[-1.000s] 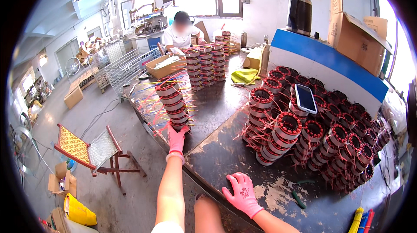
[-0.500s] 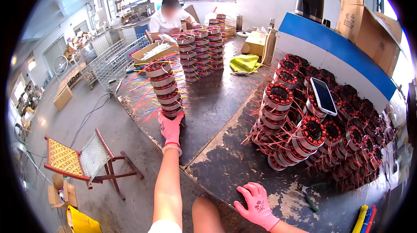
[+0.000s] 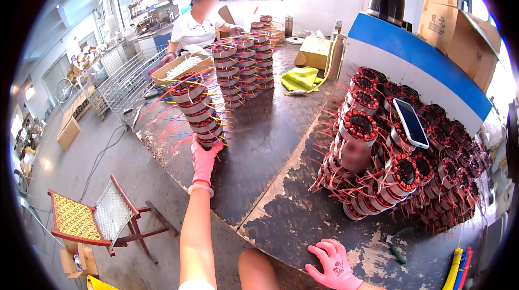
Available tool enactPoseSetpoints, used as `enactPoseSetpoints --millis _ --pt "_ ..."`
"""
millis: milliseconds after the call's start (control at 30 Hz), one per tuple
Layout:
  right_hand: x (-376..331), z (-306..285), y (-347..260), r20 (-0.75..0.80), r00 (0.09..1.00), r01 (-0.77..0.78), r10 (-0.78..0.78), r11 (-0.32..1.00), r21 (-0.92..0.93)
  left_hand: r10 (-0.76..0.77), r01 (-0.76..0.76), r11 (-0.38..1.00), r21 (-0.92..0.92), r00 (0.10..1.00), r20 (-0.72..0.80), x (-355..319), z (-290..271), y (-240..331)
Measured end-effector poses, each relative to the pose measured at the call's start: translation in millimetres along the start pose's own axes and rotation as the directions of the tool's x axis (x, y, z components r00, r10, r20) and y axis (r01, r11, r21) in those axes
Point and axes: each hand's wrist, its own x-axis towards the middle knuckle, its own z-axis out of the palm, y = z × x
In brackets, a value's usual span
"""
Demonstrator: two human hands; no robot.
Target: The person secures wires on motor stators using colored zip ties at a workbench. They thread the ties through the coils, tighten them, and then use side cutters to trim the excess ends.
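Observation:
My left hand, in a pink glove, is closed around the base of a stack of wound motor stators. The stack leans to the left, with red, blue and yellow wire ends sticking out of its sides. My fingers are partly hidden by the lowest stator. My right hand, also gloved in pink, rests on the dark worn table near its front edge, fingers apart and holding nothing. Beyond the left hand stand more tall stator stacks with coloured leads.
Many red-wired stators are piled at the right, with a phone on top. Green-handled pliers lie near my right hand. A yellow cloth lies farther back. Across the table a co-worker stands by an open carton.
The stack at my left hand leans farther left, its base still gripped. My right hand stays on the table. The co-worker has shifted, one arm now lowered beside the carton.

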Motion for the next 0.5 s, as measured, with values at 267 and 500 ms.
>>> enactPoseSetpoints --millis 267,500 --pt "2.5 1.5 -7.3 0.016 0.996 -0.085 0.085 0.996 0.026 0.048 0.117 0.886 -0.449 0.939 0.34 71.8 6.6 -27.3" --pt "5.6 1.8 -11.5 0.019 0.996 -0.09 0.09 0.996 -0.017 -0.039 0.169 0.95 -0.263 0.899 0.437 123.6 5.1 -34.0"
